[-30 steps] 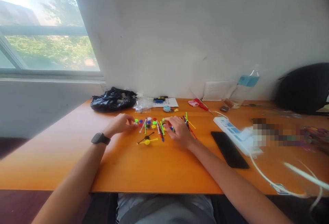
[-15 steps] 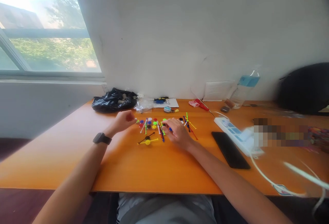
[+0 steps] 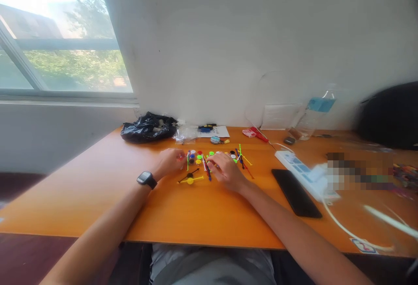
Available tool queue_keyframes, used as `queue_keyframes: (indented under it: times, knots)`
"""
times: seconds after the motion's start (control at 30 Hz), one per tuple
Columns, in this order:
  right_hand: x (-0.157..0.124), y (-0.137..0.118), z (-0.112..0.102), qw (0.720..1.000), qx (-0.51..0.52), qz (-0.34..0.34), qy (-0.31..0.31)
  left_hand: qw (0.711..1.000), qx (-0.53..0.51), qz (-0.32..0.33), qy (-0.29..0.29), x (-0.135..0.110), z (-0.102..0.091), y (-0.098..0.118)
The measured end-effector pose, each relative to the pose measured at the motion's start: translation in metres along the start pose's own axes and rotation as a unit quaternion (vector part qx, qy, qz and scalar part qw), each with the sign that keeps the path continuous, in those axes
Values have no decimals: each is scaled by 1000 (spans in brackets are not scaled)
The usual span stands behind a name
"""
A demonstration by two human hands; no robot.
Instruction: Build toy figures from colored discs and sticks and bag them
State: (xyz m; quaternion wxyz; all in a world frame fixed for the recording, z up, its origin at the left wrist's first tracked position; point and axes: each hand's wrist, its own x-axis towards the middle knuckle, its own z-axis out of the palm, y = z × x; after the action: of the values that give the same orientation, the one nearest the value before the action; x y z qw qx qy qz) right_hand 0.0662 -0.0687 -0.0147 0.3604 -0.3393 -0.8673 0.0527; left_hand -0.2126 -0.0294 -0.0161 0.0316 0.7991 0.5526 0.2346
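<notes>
My left hand (image 3: 170, 161) is at the left end of a group of small colourful plastic pieces. Its fingers curl around the spot where red discs show, and whatever is in them is too small to make out. Over the group's middle is my right hand (image 3: 226, 168), fingers bent and tips by several thin sticks (image 3: 208, 171); its grip is partly hidden. Between the hands lie a blue disc (image 3: 192, 156), a yellow disc (image 3: 198, 161) and a red disc (image 3: 199, 152). Closer to me, a yellow stick with a disc (image 3: 190, 181) lies beside a black one (image 3: 190, 175).
Behind the pieces are a black plastic bag (image 3: 148, 128), clear wrapping (image 3: 185, 135) and a small round tin (image 3: 215, 140). On the right lie a phone (image 3: 295, 192) and a white power strip (image 3: 305, 174) with cables. A clear bottle (image 3: 307, 121) leans at the wall.
My left hand has moved right and slightly down onto the left end of the discs, covering some. My right hand stays over the sticks. The whole view has shifted a little.
</notes>
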Motion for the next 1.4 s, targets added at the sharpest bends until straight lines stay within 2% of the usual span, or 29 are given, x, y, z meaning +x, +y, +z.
queue_keyframes:
  times: [0.27, 0.63, 1.0, 1.23, 1.4]
  knots:
    - [1, -2, -2, 1000, 4, 0, -3, 998, 53, 13, -14, 1, 3, 3]
    - [1, -6, -4, 1000, -3, -1, -28, 996, 25, 51, -66, 0, -6, 3]
    - [1, -7, -5, 999, 4, 0, -33, 997, 38, 15, -68, 0, -6, 10]
    - [1, -6, -3, 1000, 7, -6, -26, 999, -51, -18, -6, -1, -6, 9]
    - [1, -4, -1, 1000, 3, -21, 7, 971, -238, 20, 35, -3, 4, 16]
